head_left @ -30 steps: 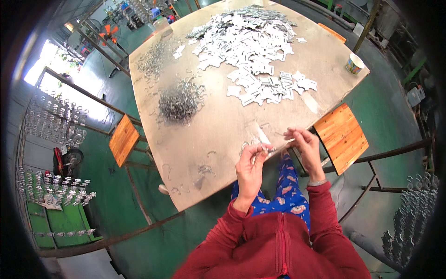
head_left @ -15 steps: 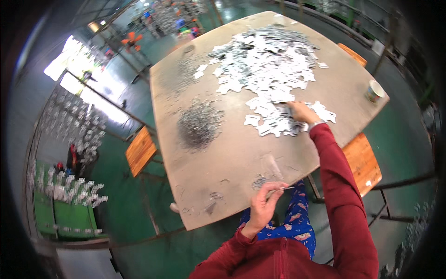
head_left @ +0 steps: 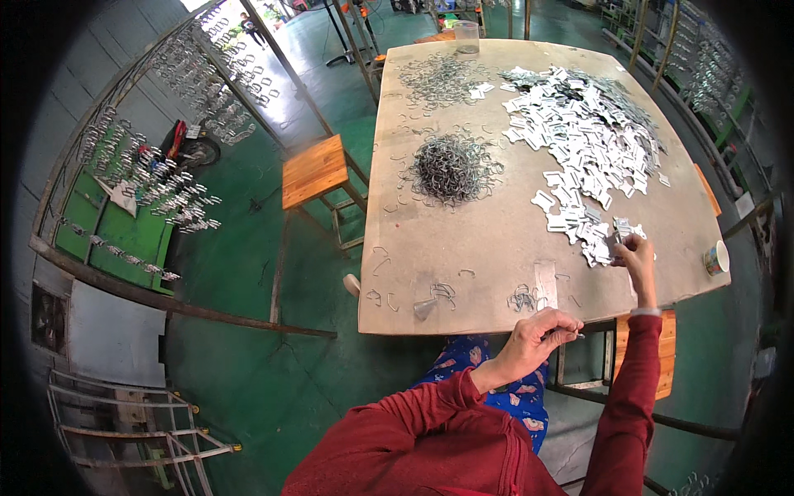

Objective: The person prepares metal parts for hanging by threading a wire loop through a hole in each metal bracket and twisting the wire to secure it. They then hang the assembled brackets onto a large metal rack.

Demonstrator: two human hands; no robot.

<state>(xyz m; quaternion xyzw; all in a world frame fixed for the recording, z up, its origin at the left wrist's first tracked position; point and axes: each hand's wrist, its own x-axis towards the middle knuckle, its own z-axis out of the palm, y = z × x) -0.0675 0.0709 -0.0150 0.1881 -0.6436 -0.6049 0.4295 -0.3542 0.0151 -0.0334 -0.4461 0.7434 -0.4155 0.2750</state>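
The right hand (head_left: 635, 251) reached out over the wooden table (head_left: 488, 256) and pinched a small flat white metal plate (head_left: 619, 235) at the near edge of the spread of white stamped plates (head_left: 587, 132), which fanned away from the fingers toward the far side of the table. The left hand (head_left: 536, 329) hung just off the table's near edge, close to the body, its fingers curled tight around a thin wire piece (head_left: 576, 335) whose tip poked out past the knuckles — its exact shape was too small to tell. Just beyond that hand, on the tabletop, lay a few loose wire hooks (head_left: 442, 293) and a small tangle of them (head_left: 523, 298) beside a strip of tape (head_left: 546, 283). Farther off and to the left of the right hand sat a dense round heap of wire hooks (head_left: 451, 168). To the right of the right hand, near the table corner, stood a small cup (head_left: 715, 258). Left of the left hand, off the table, stood a wooden stool (head_left: 314, 171) on the green floor.
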